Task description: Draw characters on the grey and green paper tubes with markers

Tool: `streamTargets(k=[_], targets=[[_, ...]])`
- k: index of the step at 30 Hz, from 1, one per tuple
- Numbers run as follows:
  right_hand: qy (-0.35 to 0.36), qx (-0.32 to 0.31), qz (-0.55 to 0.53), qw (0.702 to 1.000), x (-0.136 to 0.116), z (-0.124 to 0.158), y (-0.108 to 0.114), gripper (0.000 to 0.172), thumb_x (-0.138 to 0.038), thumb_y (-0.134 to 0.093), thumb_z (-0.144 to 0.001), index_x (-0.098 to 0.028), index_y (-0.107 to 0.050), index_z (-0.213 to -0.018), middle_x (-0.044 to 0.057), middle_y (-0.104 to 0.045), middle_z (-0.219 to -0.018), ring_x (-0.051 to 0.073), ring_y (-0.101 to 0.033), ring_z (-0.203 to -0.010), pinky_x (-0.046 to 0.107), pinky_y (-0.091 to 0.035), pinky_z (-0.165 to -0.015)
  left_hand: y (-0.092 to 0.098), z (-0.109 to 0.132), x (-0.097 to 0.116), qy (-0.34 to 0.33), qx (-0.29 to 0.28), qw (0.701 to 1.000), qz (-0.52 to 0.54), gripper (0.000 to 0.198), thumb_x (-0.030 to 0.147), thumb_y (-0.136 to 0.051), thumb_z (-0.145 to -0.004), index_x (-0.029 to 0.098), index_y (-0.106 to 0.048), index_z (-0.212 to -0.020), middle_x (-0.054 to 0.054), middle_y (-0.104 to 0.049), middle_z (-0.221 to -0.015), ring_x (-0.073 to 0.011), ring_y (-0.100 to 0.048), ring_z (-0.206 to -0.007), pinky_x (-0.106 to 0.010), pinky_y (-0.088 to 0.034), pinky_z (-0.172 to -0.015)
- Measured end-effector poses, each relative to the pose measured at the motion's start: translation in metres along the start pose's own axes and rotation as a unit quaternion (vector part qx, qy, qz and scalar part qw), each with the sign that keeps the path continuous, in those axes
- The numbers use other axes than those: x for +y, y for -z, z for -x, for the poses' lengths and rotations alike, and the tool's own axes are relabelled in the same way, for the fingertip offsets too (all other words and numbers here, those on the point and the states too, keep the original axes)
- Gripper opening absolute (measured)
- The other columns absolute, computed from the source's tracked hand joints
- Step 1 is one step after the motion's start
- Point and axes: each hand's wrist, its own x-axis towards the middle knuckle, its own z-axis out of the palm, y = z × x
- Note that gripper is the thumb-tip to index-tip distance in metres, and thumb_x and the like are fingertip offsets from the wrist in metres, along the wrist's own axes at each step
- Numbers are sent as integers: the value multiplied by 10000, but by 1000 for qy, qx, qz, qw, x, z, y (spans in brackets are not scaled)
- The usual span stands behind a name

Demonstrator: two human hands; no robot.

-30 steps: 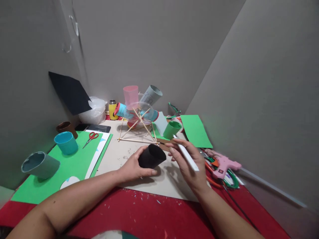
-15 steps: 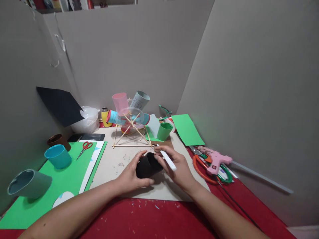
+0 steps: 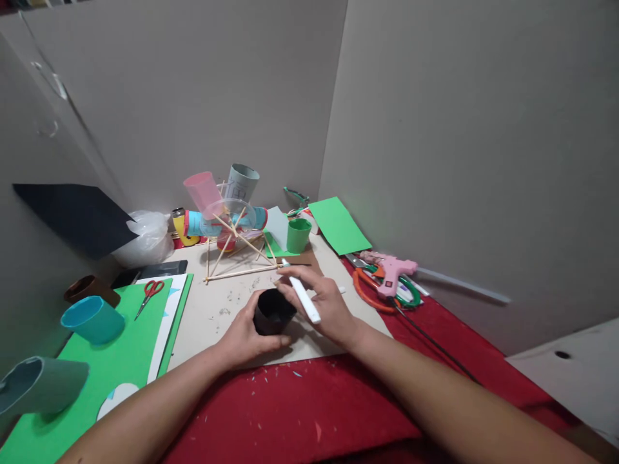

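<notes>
Facing a red-covered desk [image 3: 271, 412], flecked with paper scraps [image 3: 296, 374] near the front. Holding a black cup [image 3: 271, 316] in the left hand [image 3: 243, 332] above a beige board [image 3: 232, 299], curling the fingers around its side with the thumb along the near face, mouth up. Pinching a white pen-like stick [image 3: 304, 298] between the thumb and fingers of the right hand [image 3: 329, 308], just beside the cup's rim — pointing its tip away. Seeing, leftward, a grey-green cup [image 3: 68, 383], a turquoise cup [image 3: 109, 325], a brown cup [image 3: 109, 298] and red-handled scissors [image 3: 147, 296] on a green sheet [image 3: 120, 354]. Seeing, rightward, a pink glue gun [image 3: 394, 274]. Looking farther back at a wooden stick frame [image 3: 242, 274] carrying cups — with a green cup [image 3: 298, 237] standing to its right, and a grey wall [image 3: 242, 84] behind.
</notes>
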Motion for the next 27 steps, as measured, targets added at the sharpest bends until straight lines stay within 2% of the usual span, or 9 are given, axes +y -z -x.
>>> streamTargets(k=[4, 8, 15, 20, 27], targets=[[0, 66, 3, 998, 1, -1, 3, 218, -340, -562, -979, -229, -655, -1142, 57, -764, -1007, 175, -741, -896, 309, -583, -793, 5, -5, -6, 54, 74, 993, 73, 628, 391, -895, -638, 177, -621, -1161, -89, -676, -1112, -276, -594, -1033, -393, -458, -925], [6, 92, 11, 996, 5, 0, 1, 224, -353, -543, -996, -234, -634, -1163, 56, -778, -982, 185, -757, -874, 323, -601, -785, 9, -12, -16, 91, 121, 970, 191, 612, 426, -895, -640, 150, -627, -1117, -96, -682, -1044, -235, -601, -954, -352, -455, -866], [38, 86, 26, 995, 14, 2, -3, 230, -362, -548, -995, -213, -658, -1131, 42, -787, -830, 170, -741, -689, 301, -599, -653, 10, -16, -15, 99, 115, 947, 282, 545, 457, -873, -663, 148, -639, -1046, -94, -701, -954, -204, -639, -867, -331, -473, -837], [80, 100, 39, 991, 12, -2, 1, 184, -332, -611, -949, -231, -722, -1056, 73, -789, -960, 215, -752, -850, 370, -608, -784, 13, -18, -11, 119, 122, 935, 311, 542, 486, -877, -648, 148, -649, -1004, -83, -706, -904, -191, -643, -805, -319, -483, -787], [158, 106, 59, 980, 4, -7, 1, 146, -246, -590, -948, -222, -708, -1033, 59, -780, -898, 191, -734, -807, 339, -599, -728, 16, -20, -14, 119, 126, 935, 310, 497, 487, -860, -682, 155, -667, -998, -78, -726, -939, -207, -676, -863, -332, -519, -834]])
